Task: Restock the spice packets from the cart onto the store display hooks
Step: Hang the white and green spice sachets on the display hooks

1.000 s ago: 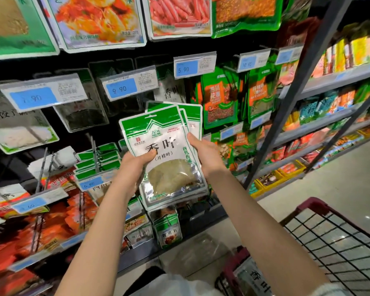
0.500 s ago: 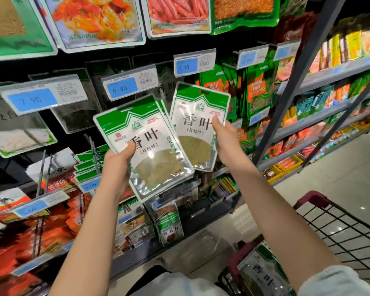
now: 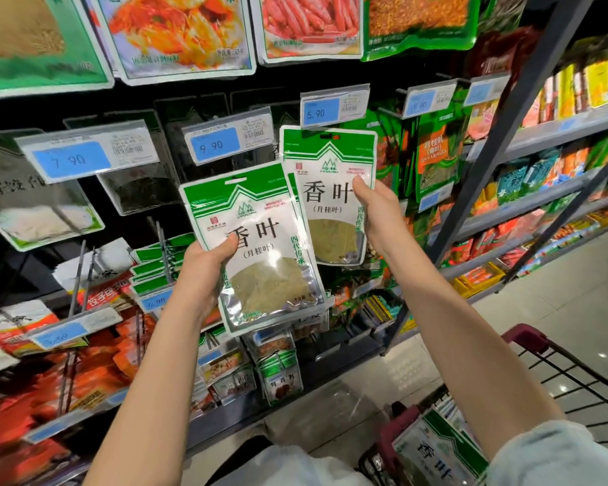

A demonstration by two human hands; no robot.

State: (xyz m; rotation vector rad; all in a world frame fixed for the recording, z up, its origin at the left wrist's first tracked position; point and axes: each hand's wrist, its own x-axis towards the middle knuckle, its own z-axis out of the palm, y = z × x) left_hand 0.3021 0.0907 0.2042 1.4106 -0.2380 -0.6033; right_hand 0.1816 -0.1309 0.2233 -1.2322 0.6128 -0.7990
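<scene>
Raised packet is pinched at its right edge by the right hand, thumb on its face. Its top is just under the 5.90 tag at 12 o'clock. I cannot tell whether its hole has reached a peg; I judge it has not. At 7 o'clock from it, the left hand grips the low packet by its left edge, thumb across the print. Its upper right corner overlaps the raised packet. Whether more packets lie behind it I cannot tell.

At 9 o'clock of the left hand, hung packets of the same green sit on the hooks. At 5 o'clock of the right hand is the cart, with a cart packet showing at its near end.

So the restock seems mid-way. The two held packets are not yet hung, and at least one more waits in the cart.
</scene>
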